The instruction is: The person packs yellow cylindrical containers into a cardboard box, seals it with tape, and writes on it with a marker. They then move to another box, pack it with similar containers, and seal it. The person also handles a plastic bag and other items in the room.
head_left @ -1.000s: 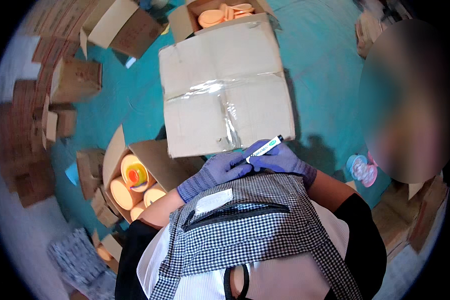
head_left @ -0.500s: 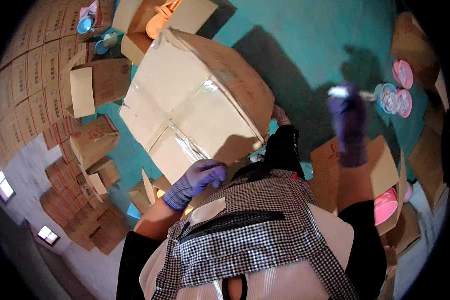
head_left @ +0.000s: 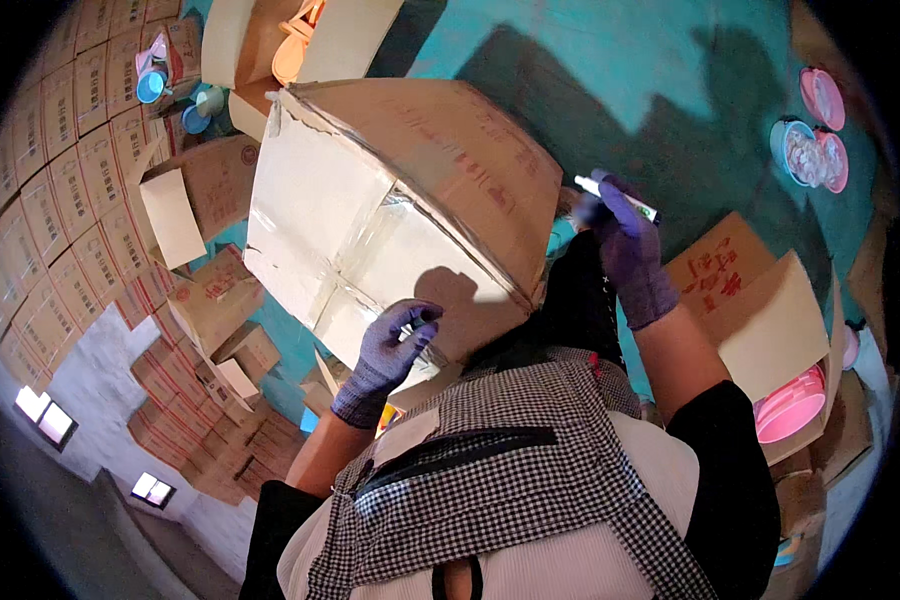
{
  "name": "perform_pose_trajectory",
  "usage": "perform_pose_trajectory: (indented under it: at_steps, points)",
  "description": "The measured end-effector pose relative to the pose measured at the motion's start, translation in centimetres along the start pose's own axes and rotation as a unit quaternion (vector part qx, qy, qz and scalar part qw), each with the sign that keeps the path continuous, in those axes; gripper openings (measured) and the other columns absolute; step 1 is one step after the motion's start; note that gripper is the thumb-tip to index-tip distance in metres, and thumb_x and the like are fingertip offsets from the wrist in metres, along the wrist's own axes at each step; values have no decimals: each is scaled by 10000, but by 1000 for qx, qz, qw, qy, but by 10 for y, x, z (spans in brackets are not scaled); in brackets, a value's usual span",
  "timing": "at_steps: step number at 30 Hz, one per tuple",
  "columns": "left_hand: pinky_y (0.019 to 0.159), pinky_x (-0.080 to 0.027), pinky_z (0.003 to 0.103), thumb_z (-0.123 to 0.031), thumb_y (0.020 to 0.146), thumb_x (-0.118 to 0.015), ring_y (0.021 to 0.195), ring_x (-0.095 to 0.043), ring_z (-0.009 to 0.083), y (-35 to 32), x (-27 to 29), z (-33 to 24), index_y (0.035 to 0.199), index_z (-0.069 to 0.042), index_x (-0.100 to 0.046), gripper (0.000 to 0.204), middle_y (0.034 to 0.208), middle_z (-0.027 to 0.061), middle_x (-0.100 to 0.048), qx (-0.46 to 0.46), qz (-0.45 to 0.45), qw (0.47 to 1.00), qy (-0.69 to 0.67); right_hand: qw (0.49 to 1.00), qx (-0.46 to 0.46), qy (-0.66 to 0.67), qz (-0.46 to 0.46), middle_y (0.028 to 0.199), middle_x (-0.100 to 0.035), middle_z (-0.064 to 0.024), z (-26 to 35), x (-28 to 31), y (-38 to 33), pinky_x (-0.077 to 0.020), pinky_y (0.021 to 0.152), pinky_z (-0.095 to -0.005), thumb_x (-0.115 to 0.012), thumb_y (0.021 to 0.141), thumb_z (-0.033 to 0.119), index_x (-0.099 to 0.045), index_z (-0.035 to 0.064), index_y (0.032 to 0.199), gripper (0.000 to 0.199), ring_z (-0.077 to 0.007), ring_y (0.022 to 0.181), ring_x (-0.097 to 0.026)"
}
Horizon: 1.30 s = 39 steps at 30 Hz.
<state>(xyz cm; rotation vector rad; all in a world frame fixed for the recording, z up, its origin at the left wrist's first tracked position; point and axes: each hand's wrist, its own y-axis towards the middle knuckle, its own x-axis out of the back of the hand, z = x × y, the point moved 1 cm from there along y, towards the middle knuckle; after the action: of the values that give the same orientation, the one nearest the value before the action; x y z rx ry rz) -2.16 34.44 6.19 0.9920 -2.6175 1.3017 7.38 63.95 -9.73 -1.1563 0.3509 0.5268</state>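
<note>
I observe a person wearing purple gloves and a checked apron (head_left: 470, 470) beside a large taped carton (head_left: 315, 215) on the green floor (head_left: 580, 60). Right hand (head_left: 632, 245): fingers closed around a white marker (head_left: 650, 212), both ends of which project from the grip. The marker lies just beside the carton's right-hand corner; contact with the cardboard cannot be determined. Left hand (head_left: 388, 355): in front of the carton's near edge, fingers bent, thumb and forefinger parted by a small gap. Whether this hand touches the box, I cannot tell.

Surroundings noted: an open carton (head_left: 770, 320) holding pink tubs (head_left: 792, 405) to the right; another open carton (head_left: 228, 45) containing orange pieces (head_left: 290, 52) beyond the taped one; stacked cartons (head_left: 85, 150) along the left.
</note>
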Motion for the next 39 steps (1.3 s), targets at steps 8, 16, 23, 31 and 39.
perform_pose_trajectory:
  at_steps: [8, 16, 23, 31, 39]
  points:
    - [859, -469, 294, -106, 889, -643, 925, -595, 163, 33, -11, 13, 1056, 3, -648, 199, 981, 70, -648, 9, -14, 1000, -8, 995, -59, 10, 83, 925, -664, -61, -92, 13, -14, -519, 764, -278, -600, 912, 173, -639, 22, 1106, 249, -155, 823, -639]
    - [847, -469, 308, -125, 886, -642, 921, -594, 199, 42, -11, 17, 1036, 16, -634, 206, 967, 102, -631, 4, 8, 999, 43, 994, -62, -16, 92, 940, -670, -62, -89, 8, -17, -518, 783, -274, -598, 918, 160, -644, 25, 1095, 228, -142, 842, -635]
    - [832, -473, 308, -131, 891, -643, 910, -595, 201, 45, -10, 11, 1026, 17, -629, 200, 954, 105, -626, 12, 14, 998, 56, 973, -47, -141, 175, 1007, -678, -53, -93, 16, -9, -506, 861, -283, -640, 891, 120, -651, 24, 1073, 206, -134, 937, -630]
    - [822, -474, 302, -121, 890, -646, 892, -597, 183, 46, -11, 13, 1009, 7, -637, 175, 935, 89, -629, 27, 8, 998, 50, 971, -84, -135, 181, 1038, -658, -74, -84, 13, -11, -484, 905, -308, -595, 906, 96, -640, 39, 1050, 161, -167, 983, -615]
    - [815, -473, 301, -140, 896, -637, 878, -593, 188, 44, -14, 14, 1006, 2, -640, 179, 911, 90, -624, 21, -1, 1000, 12, 972, -60, -142, 175, 985, -687, -46, -85, 20, -12, -503, 838, -283, -641, 878, 140, -673, 41, 997, 159, -139, 909, -636]
